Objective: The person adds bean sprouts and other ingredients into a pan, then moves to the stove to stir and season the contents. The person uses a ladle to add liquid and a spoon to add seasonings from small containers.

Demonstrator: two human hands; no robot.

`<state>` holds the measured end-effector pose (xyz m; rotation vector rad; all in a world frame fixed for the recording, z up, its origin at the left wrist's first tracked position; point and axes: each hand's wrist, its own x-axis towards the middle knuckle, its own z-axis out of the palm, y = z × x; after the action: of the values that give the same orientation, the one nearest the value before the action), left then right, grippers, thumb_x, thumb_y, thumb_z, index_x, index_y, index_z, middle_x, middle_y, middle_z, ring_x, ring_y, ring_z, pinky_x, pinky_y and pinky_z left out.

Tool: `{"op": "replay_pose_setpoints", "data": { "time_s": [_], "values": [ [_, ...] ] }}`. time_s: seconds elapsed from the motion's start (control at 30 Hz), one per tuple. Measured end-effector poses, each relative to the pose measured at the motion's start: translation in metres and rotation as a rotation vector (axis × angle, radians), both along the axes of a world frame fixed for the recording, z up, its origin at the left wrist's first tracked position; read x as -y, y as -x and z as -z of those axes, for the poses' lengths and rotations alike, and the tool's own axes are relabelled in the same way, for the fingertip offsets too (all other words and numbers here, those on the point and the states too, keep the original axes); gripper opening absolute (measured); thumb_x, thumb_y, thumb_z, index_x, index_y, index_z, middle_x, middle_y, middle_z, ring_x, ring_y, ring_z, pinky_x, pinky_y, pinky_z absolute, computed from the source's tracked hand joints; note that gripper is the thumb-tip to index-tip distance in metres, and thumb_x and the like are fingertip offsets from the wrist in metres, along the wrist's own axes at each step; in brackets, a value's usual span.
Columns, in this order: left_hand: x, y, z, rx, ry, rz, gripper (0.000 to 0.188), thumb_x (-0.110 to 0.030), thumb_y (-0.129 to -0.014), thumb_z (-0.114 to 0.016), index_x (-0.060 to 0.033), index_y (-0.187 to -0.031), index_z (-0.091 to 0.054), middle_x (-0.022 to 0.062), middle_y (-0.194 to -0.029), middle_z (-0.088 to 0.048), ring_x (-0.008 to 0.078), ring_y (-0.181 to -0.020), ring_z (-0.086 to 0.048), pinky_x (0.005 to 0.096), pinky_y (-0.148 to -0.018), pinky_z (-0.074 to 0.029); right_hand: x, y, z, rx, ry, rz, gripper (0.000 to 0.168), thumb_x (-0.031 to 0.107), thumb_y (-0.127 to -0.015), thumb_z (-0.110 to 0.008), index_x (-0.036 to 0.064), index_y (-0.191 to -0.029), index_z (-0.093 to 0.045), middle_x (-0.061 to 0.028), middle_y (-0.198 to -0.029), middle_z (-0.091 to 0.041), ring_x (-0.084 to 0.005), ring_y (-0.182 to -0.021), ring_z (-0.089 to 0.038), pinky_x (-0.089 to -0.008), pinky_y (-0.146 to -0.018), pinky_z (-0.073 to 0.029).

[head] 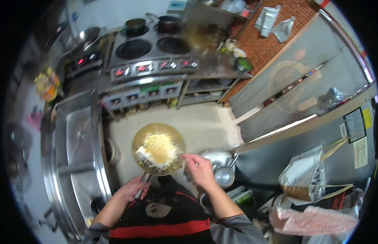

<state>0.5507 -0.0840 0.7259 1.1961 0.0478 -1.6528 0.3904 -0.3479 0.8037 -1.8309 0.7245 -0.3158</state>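
My left hand [134, 188] grips the metal handle [145, 177] of a round, yellowish pan [139, 134] in front of my apron. In the pan lies a heap of thin, pale yellow shreds [160, 148], with whiter shreds along its lower left side. The shreds look like food, but their kind is unclear. My right hand [201, 170] is at the pan's right edge with the fingers bent and drawn together. Blur hides whether it pinches the rim or something small.
An electric hob [140, 58] with several pots stands ahead. A steel sink [80, 137] runs along my left. Steel ladles [224, 177] lie in a container by my right forearm. A steel counter [277, 91] and a foil-lined bag [301, 177] are at right, above a pink cloth [313, 220].
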Motion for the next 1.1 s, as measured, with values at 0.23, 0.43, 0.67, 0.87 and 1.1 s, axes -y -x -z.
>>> {"op": "replay_pose_setpoints", "data": {
  "time_s": [0.23, 0.43, 0.67, 0.87, 1.1],
  "values": [
    [0.121, -0.168, -0.007, -0.035, 0.050, -0.148, 0.018, -0.006, -0.085, -0.061, -0.0023, -0.102, -0.055, 0.0049, -0.068, -0.054, 0.0160, -0.051, -0.053, 0.0298, -0.043, -0.047, 0.106, -0.118, 0.005, 0.228, -0.157, 0.092, 0.009, 0.008, -0.094, -0.069, 0.001, -0.094, -0.062, 0.0008, -0.082, -0.066, -0.0039, -0.076, -0.057, -0.0226, -0.070, -0.048],
    [0.277, -0.332, 0.007, 0.057, 0.152, -0.099, 0.012, -0.013, -0.086, -0.063, -0.0044, -0.093, -0.058, 0.0023, -0.065, -0.056, 0.0135, -0.050, -0.054, 0.0277, -0.041, -0.045, 0.175, -0.196, 0.016, 0.207, -0.132, 0.237, 0.015, 0.010, -0.091, -0.073, 0.003, -0.088, -0.060, 0.0027, -0.078, -0.061, -0.0053, -0.074, -0.054, -0.0235, -0.071, -0.047],
    [0.480, -0.513, 0.046, 0.200, 0.273, 0.137, 0.025, -0.020, -0.090, -0.063, -0.0074, -0.068, -0.058, 0.0053, -0.063, -0.057, 0.0177, -0.055, -0.056, 0.0340, -0.050, -0.045, 0.219, -0.289, 0.053, 0.122, -0.294, 0.507, 0.010, 0.008, -0.096, -0.064, -0.002, -0.094, -0.066, -0.0040, -0.087, -0.069, -0.0106, -0.082, -0.063, -0.0253, -0.079, -0.051],
    [0.579, -0.582, 0.060, 0.001, 0.227, 0.116, 0.011, -0.011, -0.089, -0.063, -0.0041, -0.084, -0.056, 0.0057, -0.072, -0.057, 0.0154, -0.054, -0.055, 0.0297, -0.047, -0.048, 0.253, -0.387, 0.040, 0.055, -0.289, 0.546, 0.018, 0.013, -0.102, -0.058, -0.004, -0.100, -0.066, -0.0065, -0.092, -0.070, -0.0132, -0.087, -0.064, -0.0280, -0.086, -0.050],
    [0.598, -0.601, 0.064, -0.045, 0.198, 0.052, 0.012, -0.011, -0.091, -0.063, -0.0049, -0.096, -0.053, 0.0045, -0.071, -0.055, 0.0158, -0.055, -0.055, 0.0328, -0.045, -0.046, 0.317, -0.487, 0.026, 0.076, -0.322, 0.362, 0.022, 0.015, -0.104, -0.054, -0.004, -0.102, -0.066, -0.0076, -0.096, -0.070, -0.0137, -0.090, -0.064, -0.0289, -0.088, -0.051]
  ]
}}
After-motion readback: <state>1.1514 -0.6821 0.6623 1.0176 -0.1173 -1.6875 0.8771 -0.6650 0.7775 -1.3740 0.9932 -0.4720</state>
